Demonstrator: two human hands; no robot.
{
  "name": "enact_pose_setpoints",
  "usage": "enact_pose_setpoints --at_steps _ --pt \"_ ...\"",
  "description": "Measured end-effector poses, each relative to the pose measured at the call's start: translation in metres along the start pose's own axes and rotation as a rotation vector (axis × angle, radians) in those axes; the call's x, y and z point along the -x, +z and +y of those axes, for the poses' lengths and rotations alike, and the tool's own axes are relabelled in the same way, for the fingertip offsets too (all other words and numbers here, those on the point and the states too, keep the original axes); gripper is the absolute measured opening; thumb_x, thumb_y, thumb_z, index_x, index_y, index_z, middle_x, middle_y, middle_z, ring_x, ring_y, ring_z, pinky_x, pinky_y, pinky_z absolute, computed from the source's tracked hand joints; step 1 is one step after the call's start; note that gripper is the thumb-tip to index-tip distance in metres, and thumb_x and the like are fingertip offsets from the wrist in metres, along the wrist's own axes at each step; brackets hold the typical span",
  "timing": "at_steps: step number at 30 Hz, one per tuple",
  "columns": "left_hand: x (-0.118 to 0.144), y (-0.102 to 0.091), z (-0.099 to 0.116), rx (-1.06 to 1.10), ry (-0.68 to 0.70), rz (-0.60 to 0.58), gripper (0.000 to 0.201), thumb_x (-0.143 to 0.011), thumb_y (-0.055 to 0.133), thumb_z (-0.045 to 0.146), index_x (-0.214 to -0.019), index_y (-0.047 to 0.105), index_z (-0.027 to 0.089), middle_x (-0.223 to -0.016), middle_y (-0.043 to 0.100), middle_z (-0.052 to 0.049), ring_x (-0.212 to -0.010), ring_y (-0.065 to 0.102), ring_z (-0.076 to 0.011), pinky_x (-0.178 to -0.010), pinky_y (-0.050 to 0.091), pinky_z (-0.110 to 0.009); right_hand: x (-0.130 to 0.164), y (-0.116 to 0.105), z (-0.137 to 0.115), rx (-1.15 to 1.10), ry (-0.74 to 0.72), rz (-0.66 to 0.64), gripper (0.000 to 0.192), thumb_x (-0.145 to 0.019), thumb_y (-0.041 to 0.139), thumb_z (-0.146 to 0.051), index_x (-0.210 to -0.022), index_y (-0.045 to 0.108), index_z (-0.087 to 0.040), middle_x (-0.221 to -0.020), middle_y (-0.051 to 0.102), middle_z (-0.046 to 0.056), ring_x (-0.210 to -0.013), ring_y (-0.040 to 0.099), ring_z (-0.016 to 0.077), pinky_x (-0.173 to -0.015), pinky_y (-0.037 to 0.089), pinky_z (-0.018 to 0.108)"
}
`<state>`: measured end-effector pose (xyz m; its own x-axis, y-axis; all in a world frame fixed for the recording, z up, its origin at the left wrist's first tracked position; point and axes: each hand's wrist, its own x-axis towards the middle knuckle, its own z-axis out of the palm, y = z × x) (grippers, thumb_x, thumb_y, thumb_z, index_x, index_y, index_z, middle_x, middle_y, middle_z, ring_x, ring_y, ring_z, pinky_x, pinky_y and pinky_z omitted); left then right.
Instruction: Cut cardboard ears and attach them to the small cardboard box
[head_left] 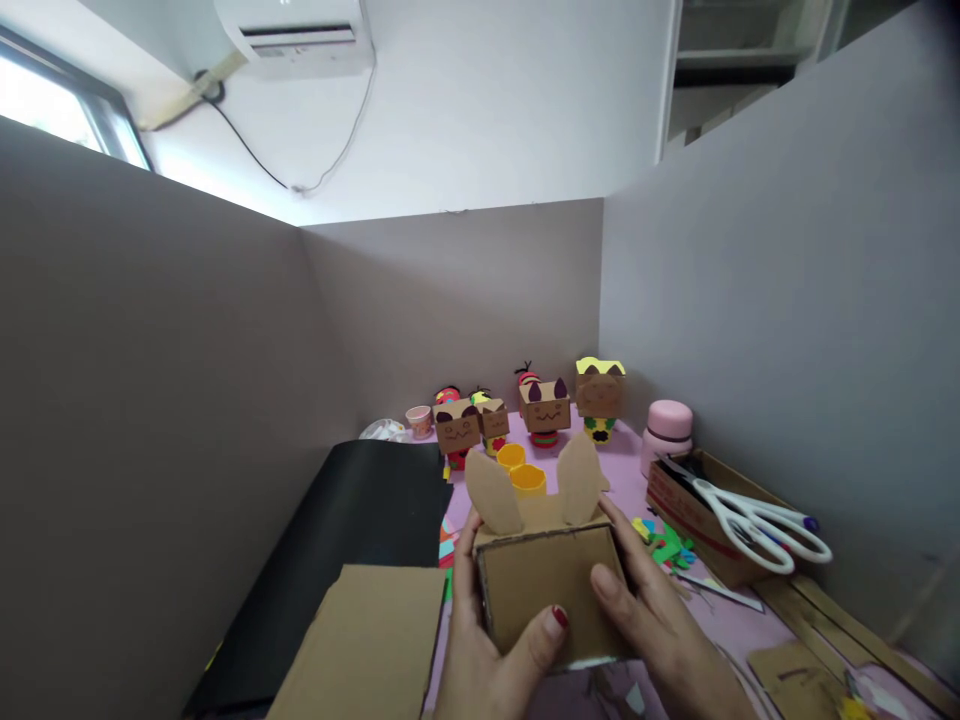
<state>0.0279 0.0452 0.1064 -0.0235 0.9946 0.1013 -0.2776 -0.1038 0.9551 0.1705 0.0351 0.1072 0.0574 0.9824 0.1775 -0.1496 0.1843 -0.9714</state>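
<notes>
Between my two hands is a small cardboard box [544,580] with two pointed cardboard ears [581,480] standing up from its far edge. My left hand [487,640] wraps the box's left side, its thumb with a red nail lying on the top face. On the right side, my right hand [652,620] grips the box with its thumb pressed near the right edge. Just beyond the ears stand two yellow paper rings [529,481]. The underside of the box is hidden.
Several cardboard animal-head figures [546,408] line the back of the pink table. Left lie black sheets [360,530] and a cardboard piece [367,640]. At right are a pink bottle [667,435], an open box [697,530] with white scissors [750,515], and paper scraps [667,545].
</notes>
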Motion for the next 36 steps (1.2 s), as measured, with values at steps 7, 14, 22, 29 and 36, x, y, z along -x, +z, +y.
enact_pose_setpoints --at_steps 7,14,22,29,36 --pt "0.005 0.006 0.0 0.048 0.003 0.034 0.118 -0.054 0.085 0.041 -0.144 0.012 0.018 -0.119 0.063 -0.018 -0.103 0.065 -0.0329 -0.088 0.053 -0.04 -0.004 -0.005 0.006 -0.023 -0.076 -0.063 0.083 -0.079 0.063 -0.058 -0.147 0.027 -0.027 -0.152 0.035 0.007 -0.137 0.036 0.0268 -0.109 0.036 0.038" --pt "-0.002 0.001 -0.003 0.005 0.022 0.031 0.106 -0.056 0.084 0.033 -0.139 0.02 0.025 -0.114 0.065 -0.014 -0.099 0.067 -0.0314 -0.084 0.054 -0.04 -0.012 -0.014 0.014 0.079 -0.155 -0.169 0.086 -0.08 0.065 -0.05 -0.149 0.02 -0.027 -0.152 0.034 0.01 -0.137 0.034 0.0291 -0.111 0.03 0.044" --pt "-0.031 -0.033 0.013 -0.099 0.182 0.306 0.08 -0.056 0.084 0.03 -0.123 0.039 0.029 -0.122 0.055 -0.009 -0.114 0.055 -0.031 -0.091 0.049 -0.042 -0.026 -0.035 0.02 0.399 -0.171 -0.017 0.074 -0.084 0.059 -0.049 -0.147 0.023 -0.029 -0.154 0.028 0.009 -0.138 0.031 0.0275 -0.111 0.029 0.05" --pt "-0.031 -0.043 0.024 0.003 0.23 0.448 0.079 -0.061 0.08 0.037 -0.128 0.04 0.027 -0.123 0.055 -0.009 -0.116 0.052 -0.0309 -0.103 0.037 -0.052 -0.028 -0.015 0.035 0.594 -0.179 -0.076 0.061 -0.087 0.051 -0.044 -0.14 0.042 -0.015 -0.146 0.042 0.015 -0.136 0.036 0.029 -0.112 0.027 0.051" --pt "-0.005 -0.062 -0.016 -0.123 0.297 0.583 0.072 -0.078 0.071 0.041 -0.135 0.029 0.027 -0.126 0.053 -0.009 -0.119 0.052 -0.025 -0.105 0.038 -0.043 -0.009 0.047 0.094 0.879 -0.096 -0.678 0.069 -0.076 0.061 -0.028 -0.142 0.042 -0.02 -0.148 0.04 0.015 -0.136 0.035 0.0296 -0.109 0.032 0.042"
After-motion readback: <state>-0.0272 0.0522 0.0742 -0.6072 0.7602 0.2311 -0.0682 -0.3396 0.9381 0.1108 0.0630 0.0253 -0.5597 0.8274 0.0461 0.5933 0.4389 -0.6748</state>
